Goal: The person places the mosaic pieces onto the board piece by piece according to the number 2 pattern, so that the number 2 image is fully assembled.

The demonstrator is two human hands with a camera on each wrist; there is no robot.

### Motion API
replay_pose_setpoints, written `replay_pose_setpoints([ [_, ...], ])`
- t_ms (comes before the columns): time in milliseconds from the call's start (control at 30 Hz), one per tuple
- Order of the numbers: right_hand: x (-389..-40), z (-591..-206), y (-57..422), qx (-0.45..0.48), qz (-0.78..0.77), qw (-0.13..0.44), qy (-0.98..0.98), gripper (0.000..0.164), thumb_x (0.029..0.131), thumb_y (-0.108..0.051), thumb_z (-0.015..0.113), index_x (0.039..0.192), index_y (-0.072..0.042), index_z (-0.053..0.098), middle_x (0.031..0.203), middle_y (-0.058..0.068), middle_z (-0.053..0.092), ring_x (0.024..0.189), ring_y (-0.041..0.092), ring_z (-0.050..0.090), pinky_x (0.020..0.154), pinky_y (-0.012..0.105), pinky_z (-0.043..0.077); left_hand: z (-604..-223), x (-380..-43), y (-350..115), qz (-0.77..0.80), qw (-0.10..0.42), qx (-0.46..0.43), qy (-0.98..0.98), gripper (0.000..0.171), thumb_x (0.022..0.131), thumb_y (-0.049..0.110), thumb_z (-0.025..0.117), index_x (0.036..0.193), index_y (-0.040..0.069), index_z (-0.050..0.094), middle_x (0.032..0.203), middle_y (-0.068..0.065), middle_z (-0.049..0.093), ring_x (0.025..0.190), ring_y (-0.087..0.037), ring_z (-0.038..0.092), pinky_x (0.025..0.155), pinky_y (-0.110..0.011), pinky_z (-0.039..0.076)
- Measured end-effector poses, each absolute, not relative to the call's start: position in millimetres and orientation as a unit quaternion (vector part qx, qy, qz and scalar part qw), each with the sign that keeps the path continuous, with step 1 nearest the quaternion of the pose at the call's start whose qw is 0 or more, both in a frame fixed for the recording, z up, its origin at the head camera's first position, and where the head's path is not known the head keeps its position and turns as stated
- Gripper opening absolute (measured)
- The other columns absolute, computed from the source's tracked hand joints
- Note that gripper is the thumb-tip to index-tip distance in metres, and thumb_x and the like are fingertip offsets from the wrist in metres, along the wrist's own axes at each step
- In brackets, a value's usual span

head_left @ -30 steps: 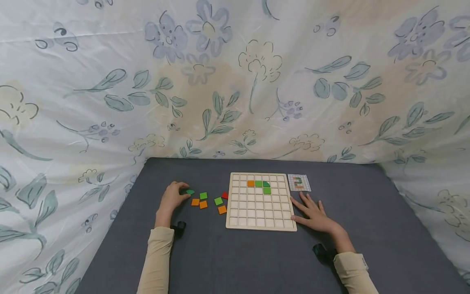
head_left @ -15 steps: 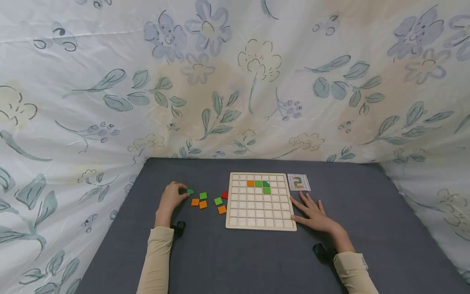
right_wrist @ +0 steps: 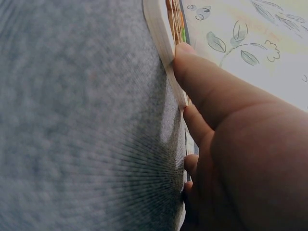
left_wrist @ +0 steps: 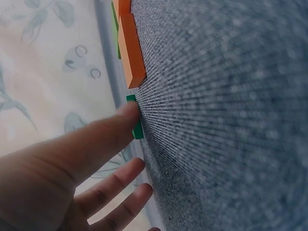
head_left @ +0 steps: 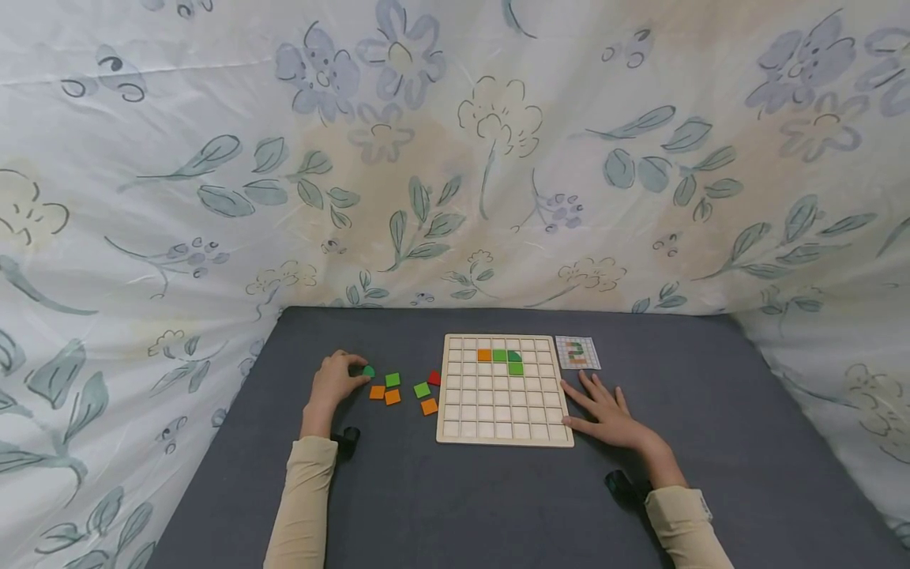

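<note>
At the left of the table my left hand has thumb and forefinger at a small dark green tile with a curved edge. In the left wrist view the thumb covers the middle of this green tile, which lies at the cloth. My right hand rests with spread fingers at the right edge of the wooden grid board; its thumb lies on the frame in the right wrist view. On the board sit an orange tile, two light green tiles and a dark green curved tile.
Between left hand and board lie loose square tiles: several orange ones, two light green ones and a red one against the board's left edge. A small pattern card lies beyond the right fingertips. Floral fabric hangs behind the table.
The dark green tile at my left fingers has turned in place, its rounded side showing differently. My left hand has barely shifted, and the right hand stays put on the board's edge.
</note>
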State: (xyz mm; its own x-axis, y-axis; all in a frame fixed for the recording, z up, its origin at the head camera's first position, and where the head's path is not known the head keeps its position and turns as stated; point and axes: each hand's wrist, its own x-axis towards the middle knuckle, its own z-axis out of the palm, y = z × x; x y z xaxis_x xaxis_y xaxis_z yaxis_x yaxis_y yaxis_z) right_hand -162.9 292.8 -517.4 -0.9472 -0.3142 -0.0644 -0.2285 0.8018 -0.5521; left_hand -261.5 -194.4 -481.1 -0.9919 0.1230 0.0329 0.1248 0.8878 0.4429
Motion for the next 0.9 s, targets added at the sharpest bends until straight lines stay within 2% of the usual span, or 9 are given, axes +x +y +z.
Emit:
replay_pose_setpoints([
  [233,-162.4,-516.4,292.5,-0.143,-0.279,0.073,0.947,0.071,0.088,-0.044,0.058,0.147,-0.016,0.029,0.153,0.024,0.008,0.138,0.047,-0.001,0.102,0.069,-0.01,-483.1,-264.3,-192.7,-0.222,-0.01,-0.065,-0.973,0.041,0.08,0.028,0.073,0.114,0.007,0.066,0.12,-0.022,0.051,0.109,-0.043,0.046,0.086,-0.061,0.041],
  [533,-162.2,-517.2,291.7,-0.145,-0.28,0.073,0.946,0.07,0.089,-0.044,0.057,0.147,-0.016,0.029,0.153,0.023,0.008,0.138,0.047,0.0,0.102,0.069,-0.01,-485.3,-266.6,-191.8,-0.212,-0.006,-0.078,-0.974,0.039,0.08,0.025,0.073,0.115,0.008,0.066,0.12,-0.021,0.053,0.11,-0.042,0.047,0.085,-0.06,0.042],
  [900,-163.9,-517.1,293.2,-0.142,-0.277,0.078,0.947,0.071,0.089,-0.045,0.057,0.147,-0.017,0.028,0.153,0.023,0.008,0.138,0.047,-0.001,0.101,0.069,-0.01,-484.8,-267.8,-184.7,-0.218,0.009,-0.108,-0.97,0.036,0.082,0.023,0.071,0.116,0.011,0.066,0.103,-0.011,0.062,0.096,-0.03,0.058,0.082,-0.053,0.047],
])
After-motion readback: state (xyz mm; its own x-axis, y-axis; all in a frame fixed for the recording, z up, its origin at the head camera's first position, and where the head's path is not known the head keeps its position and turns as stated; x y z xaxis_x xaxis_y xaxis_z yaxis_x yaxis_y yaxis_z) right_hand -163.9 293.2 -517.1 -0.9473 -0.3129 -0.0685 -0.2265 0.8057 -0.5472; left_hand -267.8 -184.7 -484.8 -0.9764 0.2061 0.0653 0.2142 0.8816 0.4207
